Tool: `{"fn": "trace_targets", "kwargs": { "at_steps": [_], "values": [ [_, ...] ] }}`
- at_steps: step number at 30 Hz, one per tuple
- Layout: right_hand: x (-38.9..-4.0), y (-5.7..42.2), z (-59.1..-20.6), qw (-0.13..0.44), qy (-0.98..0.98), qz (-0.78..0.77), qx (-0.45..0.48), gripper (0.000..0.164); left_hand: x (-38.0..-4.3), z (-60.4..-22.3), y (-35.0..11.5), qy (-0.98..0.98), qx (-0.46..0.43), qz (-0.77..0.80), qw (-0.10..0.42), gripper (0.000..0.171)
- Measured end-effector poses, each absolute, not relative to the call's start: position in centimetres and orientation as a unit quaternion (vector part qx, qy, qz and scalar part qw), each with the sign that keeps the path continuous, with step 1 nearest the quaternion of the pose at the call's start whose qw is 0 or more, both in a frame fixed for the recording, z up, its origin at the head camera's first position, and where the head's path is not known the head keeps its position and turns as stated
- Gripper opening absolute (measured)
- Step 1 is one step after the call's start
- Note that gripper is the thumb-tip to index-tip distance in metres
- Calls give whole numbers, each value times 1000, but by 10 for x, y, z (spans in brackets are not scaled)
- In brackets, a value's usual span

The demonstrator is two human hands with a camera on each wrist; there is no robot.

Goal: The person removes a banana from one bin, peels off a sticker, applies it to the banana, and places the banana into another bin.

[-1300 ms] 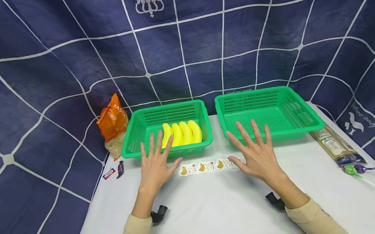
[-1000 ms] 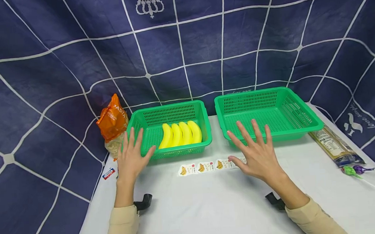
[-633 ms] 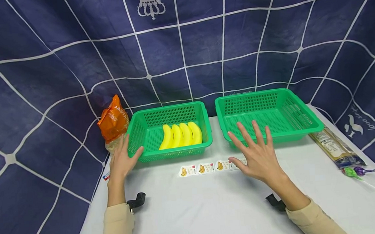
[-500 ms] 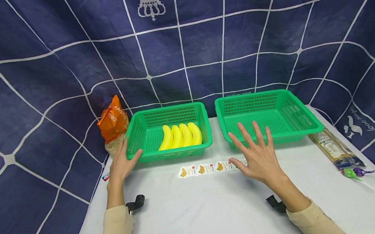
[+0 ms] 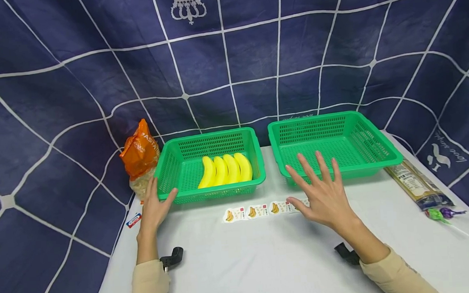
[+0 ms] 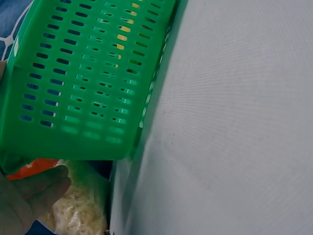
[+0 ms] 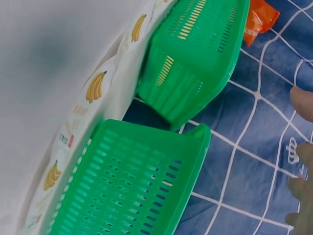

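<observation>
1. Head view: a white table [image 5: 253, 262] takes up the lower part, with a dark blue cloth [image 5: 249, 58] hanging behind it and down both sides, wavy and crossed by white lines. The left basket [image 5: 209, 194] stands on the table near the back cloth and holds four bananas [image 5: 225, 170] side by side; the right basket [image 5: 312, 128] stands beside it, a gap between. The left hand [image 5: 153, 212] is at the left basket's near left corner, fingers extended, thumb apart from them. The right hand [image 5: 324, 199] is before the right basket, fingers spread wide. A row of cards [image 5: 256, 211] lies in front of the baskets. At the left edge are a pasta bag [image 5: 141, 154] and a small packet [image 5: 134, 220]; at the right, a flat pack [image 5: 418, 186] and two lollipops [image 5: 436, 215].

2. Left wrist view: white table surface fills the right side. Straight fingers lie below the left basket's end wall, in front of the pasta bag; I cannot tell whether they touch the basket. Yellow shows through the slots.

3. Right wrist view: the cards run along the table beside both baskets, blue cloth beyond. Separated fingertips enter from the right edge.
</observation>
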State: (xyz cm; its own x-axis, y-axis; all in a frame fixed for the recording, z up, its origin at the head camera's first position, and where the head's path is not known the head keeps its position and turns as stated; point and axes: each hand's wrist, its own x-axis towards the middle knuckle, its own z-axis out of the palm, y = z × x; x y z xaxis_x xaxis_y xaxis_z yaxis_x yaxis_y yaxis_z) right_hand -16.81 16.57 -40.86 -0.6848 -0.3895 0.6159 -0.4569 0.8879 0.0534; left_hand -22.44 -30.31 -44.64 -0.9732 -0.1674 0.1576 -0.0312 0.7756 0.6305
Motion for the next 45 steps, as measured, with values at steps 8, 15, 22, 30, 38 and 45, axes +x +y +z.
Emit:
{"fn": "trace_targets", "kwargs": {
  "at_steps": [8,15,22,30,38,45],
  "values": [
    [-184,152,-393,282,-909,24,305,72,-230,-444,-305,-927,56,-350,122,92],
    [-211,124,-356,177,-897,102,393,74,-233,-446,-306,-925,55,-354,127,92],
    [-243,83,-318,25,-884,158,440,74,-235,-446,-306,-925,56,-354,130,92],
    [-296,43,-295,-107,-884,172,422,78,-233,-445,-305,-923,57,-357,128,91],
    [-349,8,-301,-168,-884,214,380,78,-231,-449,-304,-922,55,-359,130,92],
    [-382,-16,-325,-199,-897,239,314,73,-227,-459,-302,-918,61,-367,137,92]
  ]
}}
